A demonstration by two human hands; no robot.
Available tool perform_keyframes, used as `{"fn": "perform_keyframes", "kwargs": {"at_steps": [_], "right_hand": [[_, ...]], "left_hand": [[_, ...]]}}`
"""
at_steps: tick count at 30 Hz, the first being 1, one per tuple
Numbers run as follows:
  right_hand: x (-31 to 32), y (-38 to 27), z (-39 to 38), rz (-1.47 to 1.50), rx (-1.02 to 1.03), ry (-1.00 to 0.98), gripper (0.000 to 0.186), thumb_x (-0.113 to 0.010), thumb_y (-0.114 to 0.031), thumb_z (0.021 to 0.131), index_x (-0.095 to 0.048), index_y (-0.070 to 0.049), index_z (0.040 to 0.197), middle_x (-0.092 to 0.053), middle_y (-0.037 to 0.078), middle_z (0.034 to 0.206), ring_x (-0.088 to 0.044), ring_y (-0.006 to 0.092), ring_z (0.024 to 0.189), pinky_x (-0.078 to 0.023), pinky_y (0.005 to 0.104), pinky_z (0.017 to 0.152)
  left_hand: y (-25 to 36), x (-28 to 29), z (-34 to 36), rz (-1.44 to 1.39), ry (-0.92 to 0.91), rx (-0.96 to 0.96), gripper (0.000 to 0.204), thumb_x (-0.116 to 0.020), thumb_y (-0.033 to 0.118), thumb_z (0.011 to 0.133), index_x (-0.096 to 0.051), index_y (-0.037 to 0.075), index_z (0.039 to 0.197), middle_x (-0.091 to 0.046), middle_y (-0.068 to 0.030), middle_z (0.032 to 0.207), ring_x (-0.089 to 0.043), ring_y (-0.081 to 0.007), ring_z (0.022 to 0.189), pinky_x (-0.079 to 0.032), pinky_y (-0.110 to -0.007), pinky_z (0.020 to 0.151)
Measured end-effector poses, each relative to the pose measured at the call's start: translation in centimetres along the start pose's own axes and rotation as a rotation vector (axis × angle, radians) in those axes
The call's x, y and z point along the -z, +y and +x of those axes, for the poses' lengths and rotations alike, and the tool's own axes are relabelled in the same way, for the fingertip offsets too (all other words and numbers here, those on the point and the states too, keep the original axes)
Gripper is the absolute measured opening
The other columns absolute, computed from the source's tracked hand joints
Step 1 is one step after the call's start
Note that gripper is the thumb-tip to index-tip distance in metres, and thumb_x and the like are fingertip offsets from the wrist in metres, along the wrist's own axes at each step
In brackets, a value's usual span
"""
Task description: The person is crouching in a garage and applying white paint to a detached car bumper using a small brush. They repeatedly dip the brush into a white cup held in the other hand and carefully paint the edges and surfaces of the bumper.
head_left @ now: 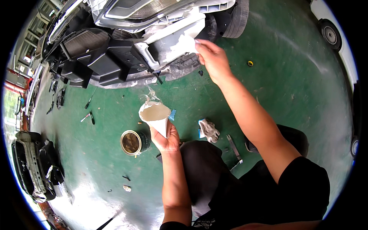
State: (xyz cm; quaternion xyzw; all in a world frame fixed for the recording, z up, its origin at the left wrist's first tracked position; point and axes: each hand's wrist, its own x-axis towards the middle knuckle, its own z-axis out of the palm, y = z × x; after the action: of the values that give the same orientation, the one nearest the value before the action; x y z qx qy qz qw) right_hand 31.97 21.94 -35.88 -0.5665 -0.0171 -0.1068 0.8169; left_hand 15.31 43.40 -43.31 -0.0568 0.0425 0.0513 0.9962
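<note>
My left hand is wrapped round a white cone-shaped cup. Its wide mouth faces up, pale inside, and crumpled clear plastic film sticks out past the far rim. Ahead and to the right, my right hand pinches the edge of a thin white piece, whether cloth or paper I cannot tell. That piece lies over or just in front of the grey-white panel below the headlight of a car with its front bumper off.
An open metal can stands left of my left hand. On the green floor lie a glove, a long-handled tool, a yellow tape roll and a black-handled tool. Removed car parts sit at far left; a white car stands right.
</note>
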Motion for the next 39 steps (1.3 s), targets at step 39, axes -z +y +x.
{"fn": "perform_keyframes", "kwargs": {"at_steps": [39], "right_hand": [[-5.0, 4.0, 1.5, -0.379, 0.443, 0.585, 0.016, -0.073, -0.019, 0.088, -0.073, -0.004, 0.093, -0.068, 0.014, 0.083, -0.067, 0.0317, 0.075, -0.052, 0.0431, 0.069]], "left_hand": [[1.7, -0.3, -1.1, 0.16, -0.018, 0.064, 0.018, -0.046, 0.009, 0.104, -0.048, 0.005, 0.086, -0.043, -0.0053, 0.078, -0.038, -0.0141, 0.06, -0.032, -0.028, 0.046]]}}
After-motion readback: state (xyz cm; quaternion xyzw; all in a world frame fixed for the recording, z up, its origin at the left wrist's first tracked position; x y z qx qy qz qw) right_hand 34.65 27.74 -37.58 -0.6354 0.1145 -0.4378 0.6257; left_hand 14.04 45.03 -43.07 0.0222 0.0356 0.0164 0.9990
